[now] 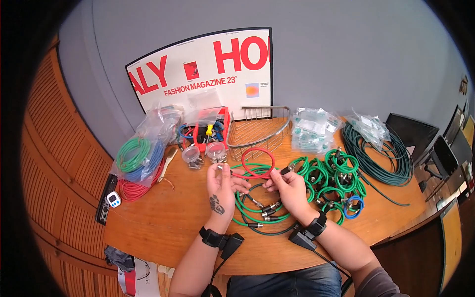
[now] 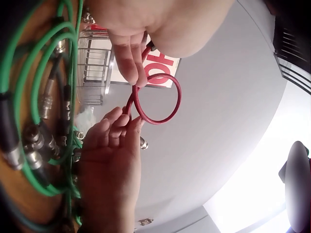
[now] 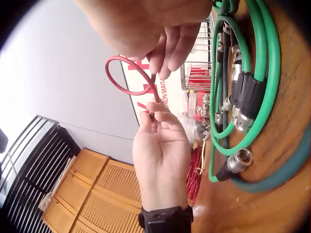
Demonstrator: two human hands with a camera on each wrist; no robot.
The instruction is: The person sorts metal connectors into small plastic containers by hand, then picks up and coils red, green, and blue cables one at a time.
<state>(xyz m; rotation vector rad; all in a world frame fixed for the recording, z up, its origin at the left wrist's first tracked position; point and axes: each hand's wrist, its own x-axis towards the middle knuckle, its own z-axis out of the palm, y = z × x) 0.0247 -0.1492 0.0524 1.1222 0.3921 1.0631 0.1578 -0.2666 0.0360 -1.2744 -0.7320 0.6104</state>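
Observation:
A short red cable (image 1: 273, 163), bent into a loop, is held up between both hands above the table. The left hand (image 1: 221, 190) pinches one end near its connector, thumb up, a tattoo on the wrist side. With thumb and fingers the right hand (image 1: 289, 190) pinches the cable where the loop crosses; a metal connector (image 2: 144, 143) sticks out beside that hand in the left wrist view. Below the hands lie coiled green cables (image 1: 272, 218) with black-sleeved metal connectors, and a dark cable among them.
A heap of green coils (image 1: 341, 171) and a small blue coil (image 1: 362, 207) lie right. Behind stand a wire basket (image 1: 260, 138), a red bin (image 1: 225, 123), clear cups (image 1: 191, 154) and plastic bags (image 1: 314, 129). Bagged cables (image 1: 133, 156) lie left, a large dark coil (image 1: 403, 163) far right.

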